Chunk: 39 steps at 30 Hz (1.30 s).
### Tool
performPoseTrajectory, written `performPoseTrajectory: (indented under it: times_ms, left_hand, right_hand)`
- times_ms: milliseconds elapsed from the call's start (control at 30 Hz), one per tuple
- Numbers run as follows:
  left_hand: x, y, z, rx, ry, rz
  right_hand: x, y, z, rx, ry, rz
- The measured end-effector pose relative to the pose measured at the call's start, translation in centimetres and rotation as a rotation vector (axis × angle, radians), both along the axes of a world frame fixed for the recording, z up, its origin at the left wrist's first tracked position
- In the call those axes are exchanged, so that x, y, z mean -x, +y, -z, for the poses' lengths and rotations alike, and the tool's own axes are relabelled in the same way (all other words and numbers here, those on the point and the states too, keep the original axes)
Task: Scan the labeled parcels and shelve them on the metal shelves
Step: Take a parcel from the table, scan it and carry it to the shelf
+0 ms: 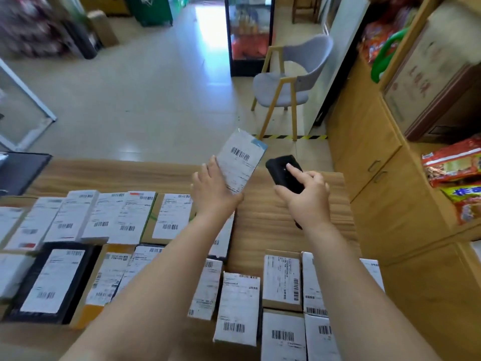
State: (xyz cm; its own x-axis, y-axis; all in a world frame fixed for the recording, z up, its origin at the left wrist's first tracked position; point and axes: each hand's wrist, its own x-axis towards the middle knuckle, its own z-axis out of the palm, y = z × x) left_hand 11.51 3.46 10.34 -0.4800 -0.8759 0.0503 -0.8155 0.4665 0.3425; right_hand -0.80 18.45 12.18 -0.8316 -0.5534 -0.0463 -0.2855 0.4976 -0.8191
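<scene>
Two hands are raised above the wooden table (286,217), which serves as the landmark. The left hand (212,190) grips one small white parcel (240,160) by its near end, fingers curled behind it and thumb along its left edge, lifting it clear of the table's far side. The parcel's long axis tilts up and away from the fingers, toward the far right, with its barcode label facing the camera. Just right of it, apart and not touching, the right hand (307,194) holds a black handheld scanner (285,173), fingers wrapped beneath it and the index finger stretched onto its top face. The scanner's far end points past the parcel's right edge, so my guess is the scan turns on angling it toward the barcode. On the table's near and left parts lie many more labeled parcels (239,306) in rows, flat and label-up. No metal shelves are in sight, so shelving likely waits.
</scene>
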Motion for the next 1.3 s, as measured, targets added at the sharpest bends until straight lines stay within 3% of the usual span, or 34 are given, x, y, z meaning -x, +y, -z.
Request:
performPoseTrajectory:
  times_ms: [100, 267, 467, 667, 900, 1300]
  left_hand:
    - [-2.3, -3.9, -2.2, 0.151, -0.164, 0.032]
    - [-6.8, -8.1, -3.4, 0.383, -0.377, 0.14]
    - [-10.6, -11.5, -3.3, 0.541, -0.509, 0.193]
    - [-13.7, -13.7, -2.7, 0.529, -0.658, 0.19]
    - [-17.2, -15.3, -2.1, 0.401, -0.621, 0.118]
    - [-28.5, -10.6, -3.4, 0.321, -0.623, -0.225]
  right_hand:
    - [-2.2, -2.3, -2.1, -0.01, -0.151, -0.068]
    - [-5.7, -5.8, -5.4, 0.062, -0.609, -0.189]
    - [-8.7, -8.8, -6.5, -0.11, -0.917, -0.188]
    - [-10.3, -10.5, -5.6, -0.135, -1.016, -0.192]
    - [-13.5, -12.4, -5.1, -0.204, -0.958, -0.249]
    - [-20.1, -13.2, -5.2, -0.257, -0.912, -0.505]
